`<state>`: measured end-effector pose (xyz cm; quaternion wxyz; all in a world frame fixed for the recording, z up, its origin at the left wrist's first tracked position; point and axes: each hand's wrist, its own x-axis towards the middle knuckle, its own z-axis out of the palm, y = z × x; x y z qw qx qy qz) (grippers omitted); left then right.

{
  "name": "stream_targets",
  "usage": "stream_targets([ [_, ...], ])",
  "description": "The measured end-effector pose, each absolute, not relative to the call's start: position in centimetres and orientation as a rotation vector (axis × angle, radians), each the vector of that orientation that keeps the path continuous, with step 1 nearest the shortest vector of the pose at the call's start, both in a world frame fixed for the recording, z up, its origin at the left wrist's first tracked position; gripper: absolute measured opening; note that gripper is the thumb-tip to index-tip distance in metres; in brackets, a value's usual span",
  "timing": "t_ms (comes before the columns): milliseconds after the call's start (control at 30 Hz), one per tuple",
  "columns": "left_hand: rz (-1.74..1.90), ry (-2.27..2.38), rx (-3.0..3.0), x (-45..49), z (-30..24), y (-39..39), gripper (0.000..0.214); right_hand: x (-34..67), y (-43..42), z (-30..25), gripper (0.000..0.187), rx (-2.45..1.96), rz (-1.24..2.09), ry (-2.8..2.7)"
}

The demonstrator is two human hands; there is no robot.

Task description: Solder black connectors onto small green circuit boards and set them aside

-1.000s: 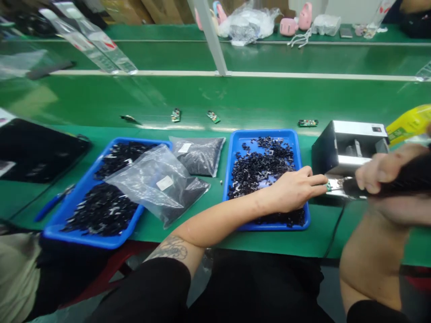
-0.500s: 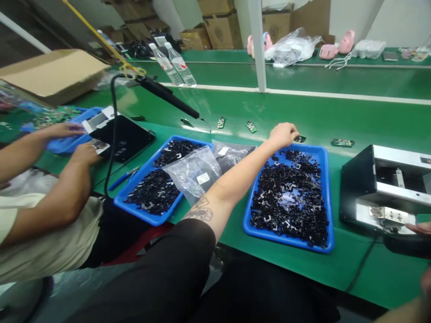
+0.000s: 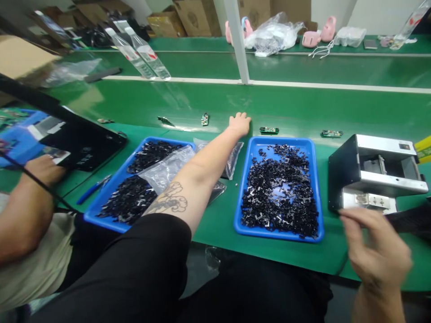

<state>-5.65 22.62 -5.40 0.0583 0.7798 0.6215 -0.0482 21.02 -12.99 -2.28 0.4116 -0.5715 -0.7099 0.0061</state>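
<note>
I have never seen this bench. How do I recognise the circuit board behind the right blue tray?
Start at the boxy black-and-silver machine; the nearest blue tray is on its left. Just past that tray's far rim lies the circuit board. Unlike its neighbours, it is directly behind this tray.

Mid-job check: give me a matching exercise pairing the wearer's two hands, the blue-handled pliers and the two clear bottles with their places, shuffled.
1. wearer's left hand
2. wearer's right hand
3. blue-handled pliers
4. two clear bottles

A. just left of the left blue tray
B. at the white strip
C. in front of the black-and-silver machine
D. between two small circuit boards

Pairs: 1-D, 2-C, 3-A, 4-B
</note>
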Motion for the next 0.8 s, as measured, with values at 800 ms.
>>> stream_targets([
  [800, 0.343, 1.902, 2.117, -7.3, -3.7, 19.9, 0.028, 17.5, -5.4, -6.9, 0.011, -1.565, 0.340, -2.280],
])
